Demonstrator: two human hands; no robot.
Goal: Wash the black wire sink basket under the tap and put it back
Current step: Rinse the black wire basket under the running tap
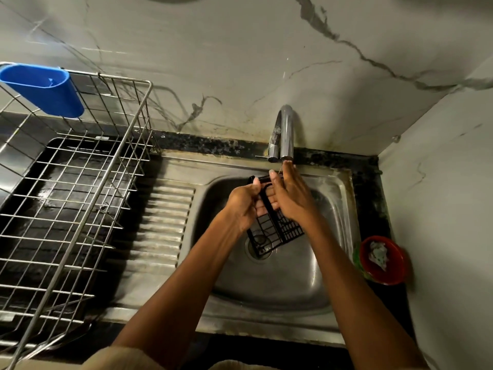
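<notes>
Left hand [241, 206] fingers curl round the black wire basket [274, 231], held over the steel sink [269, 287] beneath the tap [284, 134]. Right hand [289, 196] lies flat against it, fingers straight. Dark table [378, 182], marble wall [240, 62], dish rack [80, 182] left.

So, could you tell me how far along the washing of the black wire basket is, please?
Done: the black wire basket is out of its place and held over the sink, below the tap. In hand: the left hand grips its edge while the right hand lies flat on it, fingertips at the spout; I cannot make out a clear stream. Left: finishing the wash and putting it back.
</notes>
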